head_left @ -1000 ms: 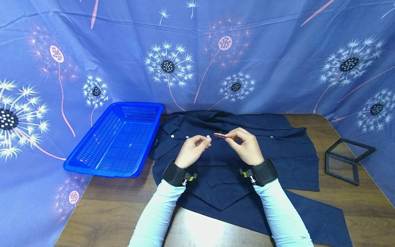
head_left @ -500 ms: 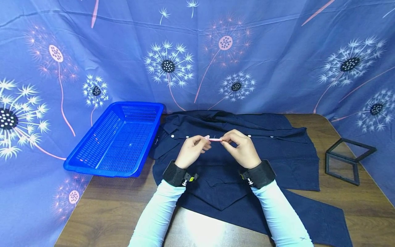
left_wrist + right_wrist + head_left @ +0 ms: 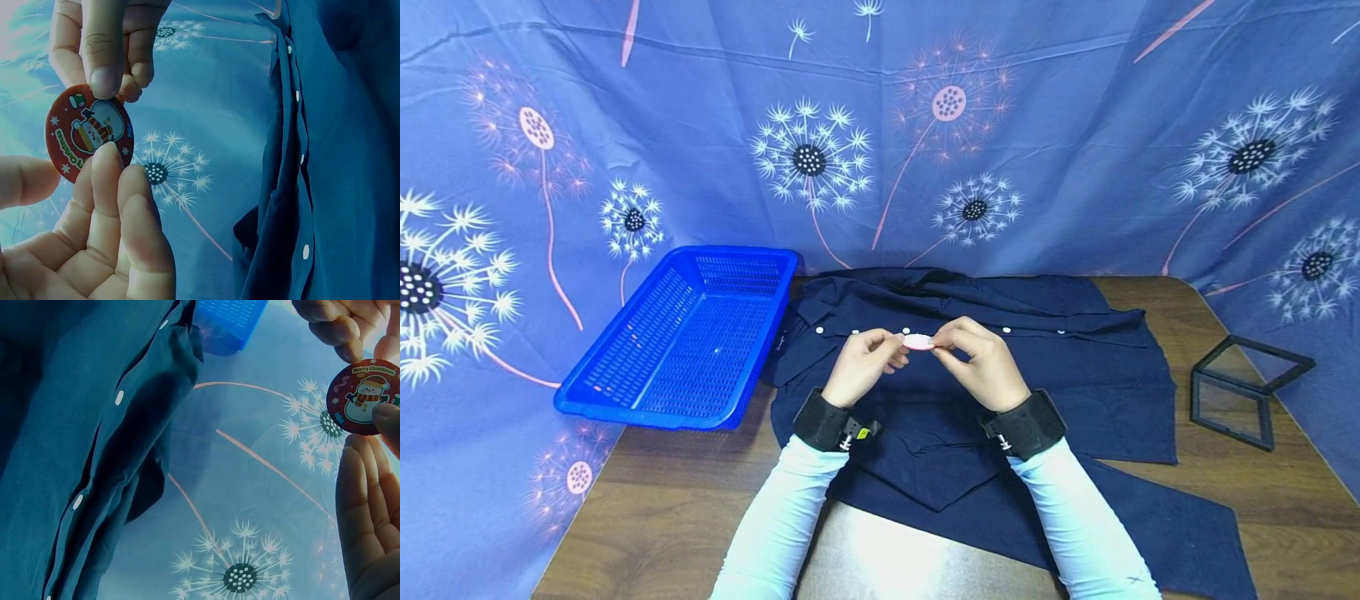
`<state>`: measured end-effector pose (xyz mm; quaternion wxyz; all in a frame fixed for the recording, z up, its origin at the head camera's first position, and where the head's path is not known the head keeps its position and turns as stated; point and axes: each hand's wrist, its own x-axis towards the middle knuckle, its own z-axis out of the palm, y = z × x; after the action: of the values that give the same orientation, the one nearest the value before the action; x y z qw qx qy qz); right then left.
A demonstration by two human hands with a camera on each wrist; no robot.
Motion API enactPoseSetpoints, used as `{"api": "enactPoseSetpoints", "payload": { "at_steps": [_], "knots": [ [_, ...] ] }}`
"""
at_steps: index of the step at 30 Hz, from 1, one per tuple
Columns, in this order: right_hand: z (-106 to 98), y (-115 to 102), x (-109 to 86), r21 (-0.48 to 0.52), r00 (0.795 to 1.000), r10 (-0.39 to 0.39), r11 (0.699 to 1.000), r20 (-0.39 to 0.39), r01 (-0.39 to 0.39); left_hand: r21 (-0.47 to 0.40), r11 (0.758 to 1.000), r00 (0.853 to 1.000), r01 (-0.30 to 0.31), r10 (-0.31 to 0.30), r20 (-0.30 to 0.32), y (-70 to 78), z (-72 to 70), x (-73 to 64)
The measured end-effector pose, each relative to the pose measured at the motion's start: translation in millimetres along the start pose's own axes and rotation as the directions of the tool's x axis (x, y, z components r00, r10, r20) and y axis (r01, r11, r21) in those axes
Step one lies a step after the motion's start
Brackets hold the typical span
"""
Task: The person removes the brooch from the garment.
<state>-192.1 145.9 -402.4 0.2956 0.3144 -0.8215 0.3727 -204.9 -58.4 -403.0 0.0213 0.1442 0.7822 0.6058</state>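
Note:
A small round badge (image 3: pixel 918 342) is held between my two hands over the shirt. Its red face, with a snowman and Merry Christmas lettering, shows in the left wrist view, where the badge (image 3: pixel 59 134) stands on edge. In the head view its white back faces up. My left hand (image 3: pixel 862 367) pinches the badge's left edge between thumb and fingers. On the opposite edge, my right hand (image 3: pixel 987 367) pinches it with thumb and forefinger. Below lies a dark navy shirt (image 3: pixel 955 417), spread flat with its white buttons (image 3: pixel 1007 330) in a row.
At the left of the wooden table (image 3: pixel 647 500) stands a blue plastic basket (image 3: pixel 625 415). A black hinged frame (image 3: pixel 1231 339) with clear panes stands open near the right edge. A dandelion-print cloth (image 3: pixel 880 100) hangs behind.
My right hand has moved left and slightly down, bringing the badge to my left fingers, which now grip it too. The badge has tilted, so more of its white back shows.

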Motion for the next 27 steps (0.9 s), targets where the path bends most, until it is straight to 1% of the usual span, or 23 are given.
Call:
{"api": "enactPoseSetpoints", "payload": {
  "at_steps": [6, 11, 19, 27],
  "knots": [
    [1.2, -1.7, 0.2, -0.033, 0.999, -0.032, 0.999, 0.020, 0.033, -0.025, 0.999, 1.000, 0.020, -0.020, -0.022, -0.2, -0.3, 0.6],
    [2.6, -1.6, -0.3, -0.033, 0.999, -0.032, 0.999, 0.027, 0.033, -0.046, 0.999, 0.999, 0.028, -0.030, -0.029, -0.5, 0.1, 1.2],
    [6.4, -2.0, -1.4, -0.049, 0.999, -0.047, 0.998, 0.021, 0.048, -0.113, 0.992, 0.999, 0.046, -0.047, -0.010, -1.6, -1.2, 1.9],
    [8.6, -1.9, -2.1, -0.052, 0.998, -0.070, 0.996, 0.011, 0.070, -0.172, 0.984, 0.999, 0.037, -0.038, -0.001, -0.4, -3.3, 0.0]
  ]
}}
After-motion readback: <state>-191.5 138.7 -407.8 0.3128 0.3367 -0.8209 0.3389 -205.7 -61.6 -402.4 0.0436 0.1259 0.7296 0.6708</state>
